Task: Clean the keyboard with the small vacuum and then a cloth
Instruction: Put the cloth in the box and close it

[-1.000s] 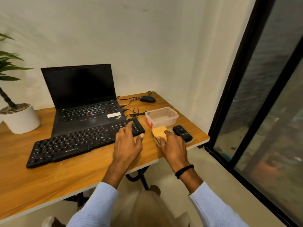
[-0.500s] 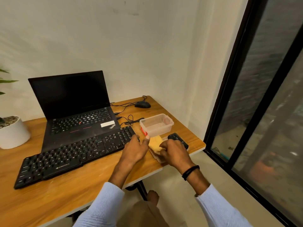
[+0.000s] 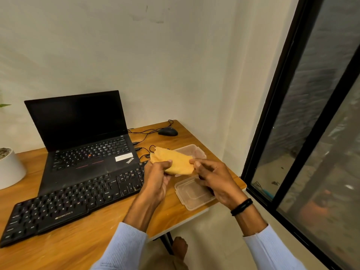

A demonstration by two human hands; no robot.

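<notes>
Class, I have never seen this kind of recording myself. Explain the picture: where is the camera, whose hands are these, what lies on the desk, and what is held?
No machine here: a person wears a camera on the head, looking down at their own hands. On the wooden table lie a black keyboard, an open laptop behind it, a mouse, a clear tub, a loose lid and a white plant pot. The left hand and right hand each pinch the orange cloth, held above the table.
</notes>
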